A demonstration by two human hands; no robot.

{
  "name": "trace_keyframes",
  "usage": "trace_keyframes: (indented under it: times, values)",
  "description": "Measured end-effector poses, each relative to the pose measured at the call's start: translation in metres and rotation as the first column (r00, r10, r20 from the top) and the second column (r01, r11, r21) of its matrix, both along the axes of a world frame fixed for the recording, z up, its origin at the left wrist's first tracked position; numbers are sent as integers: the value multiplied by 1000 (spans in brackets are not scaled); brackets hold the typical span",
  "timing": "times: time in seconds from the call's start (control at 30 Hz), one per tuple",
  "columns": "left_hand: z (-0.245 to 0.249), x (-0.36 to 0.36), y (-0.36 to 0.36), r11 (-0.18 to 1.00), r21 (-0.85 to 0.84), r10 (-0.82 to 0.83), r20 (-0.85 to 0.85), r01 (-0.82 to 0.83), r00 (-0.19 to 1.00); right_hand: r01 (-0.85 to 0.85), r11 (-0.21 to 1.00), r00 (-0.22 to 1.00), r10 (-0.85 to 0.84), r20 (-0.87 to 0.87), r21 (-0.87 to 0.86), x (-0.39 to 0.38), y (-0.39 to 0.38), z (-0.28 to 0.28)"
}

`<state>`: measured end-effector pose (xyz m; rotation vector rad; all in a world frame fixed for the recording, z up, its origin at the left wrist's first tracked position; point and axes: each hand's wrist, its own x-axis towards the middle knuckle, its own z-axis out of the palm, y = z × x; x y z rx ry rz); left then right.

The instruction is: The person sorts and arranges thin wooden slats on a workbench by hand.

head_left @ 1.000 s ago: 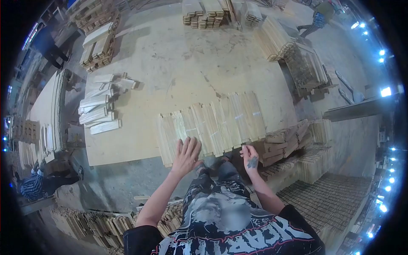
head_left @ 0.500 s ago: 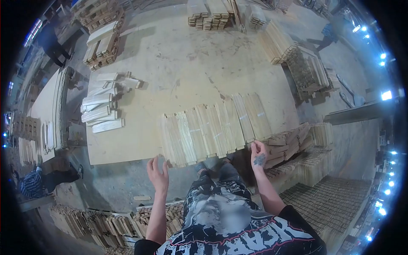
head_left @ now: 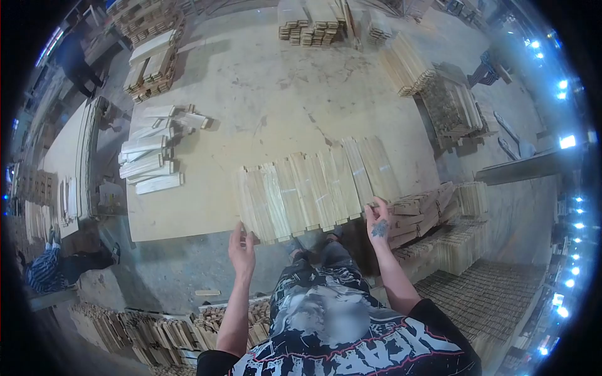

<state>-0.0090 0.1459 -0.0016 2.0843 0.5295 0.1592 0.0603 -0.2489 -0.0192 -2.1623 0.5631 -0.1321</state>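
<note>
A row of pale wooden boards point(head_left: 313, 191) lies side by side near the front edge of a large sheet-topped table point(head_left: 188, 219). Their near ends are slightly uneven, and some carry light marks across the face. At the row's left front corner is my left hand point(head_left: 241, 254), fingers raised and parted from the thumb. My right hand point(head_left: 378, 224), with a dark mark on its back, is by the near ends of the boards on the right. Its fingers are spread, and neither hand wraps round a board. Whether the fingertips press on the wood is hard to make out.
Loose whitish boards point(head_left: 148, 156) lie in a heap on the table's left. Stacked boards stand right point(head_left: 454, 103) and behind point(head_left: 310, 31). Bundled strips point(head_left: 433, 219) are close by my right arm, and wood pieces point(head_left: 169, 332) below left. Co-workers point(head_left: 78, 62) are at the far left.
My left hand has moved right and slightly up, to the corner of the board row. My right hand has shifted slightly left and its fingers have spread. The boards look unmoved.
</note>
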Motion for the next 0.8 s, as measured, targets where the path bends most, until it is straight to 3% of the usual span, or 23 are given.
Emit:
trace_keyframes:
  times: [0.1,0.23,0.4,0.5,0.53,0.67,0.8]
  values:
    - [3,4,-1,974,-224,26,-76,-42,997,-2,993,1000,4,-15,115,7,-1,-10]
    - [-10,6,2,953,-300,21,-113,-54,993,10,967,997,-31,77,254,11,3,-27]
    - [-21,3,6,907,-411,64,-70,-87,995,30,917,998,-49,39,398,5,10,-15]
    - [-25,-4,20,921,-374,88,-71,-108,994,7,894,998,-33,51,449,-13,20,-12]
    - [4,0,15,943,-316,78,-97,-105,992,2,884,998,-28,49,468,-20,24,-12]
    - [-2,-5,27,896,-426,81,-124,-127,989,28,862,999,-45,21,505,-32,29,-19]
    - [0,-4,29,900,-423,69,-101,-106,992,193,758,967,-255,11,623,-31,18,-32]
